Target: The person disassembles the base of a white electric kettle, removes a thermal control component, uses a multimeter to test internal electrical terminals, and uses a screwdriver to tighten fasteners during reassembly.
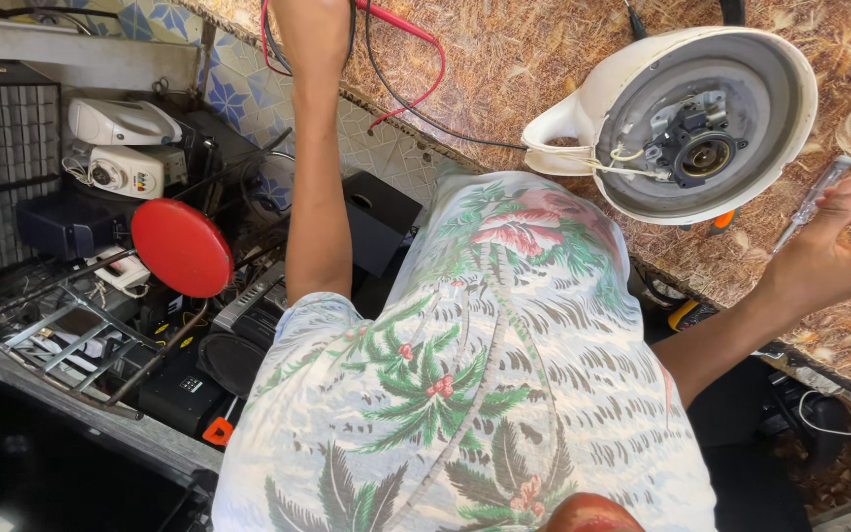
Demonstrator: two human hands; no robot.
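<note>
Kettle: I see a white electric kettle (677, 118) lying on its side on the leaf-patterned counter (504, 69), its open underside with grey metal parts and thin wires turned toward me.
Right hand: my right hand (844, 236) is just beside the kettle's lower rim, fingers clamped on a clear-handled screwdriver (812, 204) whose upper end points up past the kettle's edge.
Left hand: my left arm (315, 148) reaches up well away from the kettle; the hand runs out of view, so I cannot tell how its fingers are set.
Leads: red and black wires (416, 74) loop over the counter between that arm and the kettle's handle.
Shelf: far from the kettle, below the counter, I see a red round lid (181, 246) among small appliances.
</note>
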